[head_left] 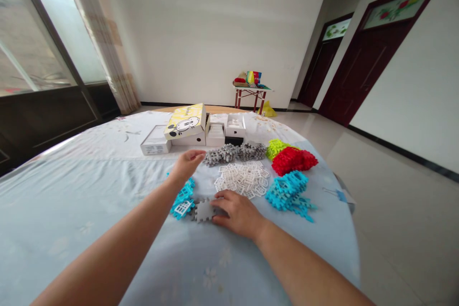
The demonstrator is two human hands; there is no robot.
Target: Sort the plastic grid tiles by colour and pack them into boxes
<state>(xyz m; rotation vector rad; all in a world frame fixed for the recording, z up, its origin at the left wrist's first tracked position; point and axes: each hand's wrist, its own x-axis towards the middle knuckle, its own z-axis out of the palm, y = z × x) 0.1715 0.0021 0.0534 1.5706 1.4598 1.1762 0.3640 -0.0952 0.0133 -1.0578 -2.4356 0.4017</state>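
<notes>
Table: a round table under a light blue and white floral cloth (71,201) is seen, with everything below borne on it.
Boxes: a yellow and white cardboard box with a cartoon figure (186,122) is set at the far side, tilted, flanked by a flat white carton (156,141) and an open white box (235,126).
Gray heap: notched gray plastic pieces (234,153) are piled in front of the boxes.
White heap: white plastic lattice pieces (242,177) are spread nearer.
Right-side heaps: red plastic pieces (291,160) are stacked between lime-green plastic pieces (278,147) and bright blue plastic pieces (287,191).
Right hand: the right hand (236,213) is laid on the gray panel, fingers slightly apart; whether they are clamped cannot be told.
Left hand: the left hand (188,165) is held by the gray heap's left end, fingertips drawn together; whether anything is gripped cannot be told.
Left-side group: joined blue plastic pieces (184,191) are partly hidden by the left wrist.
Gray panel: a flat gray plastic square with notched edges (204,211) is placed just right of that group.
Small lattice: a single white plastic window piece (183,207) is seen on the blue group.
</notes>
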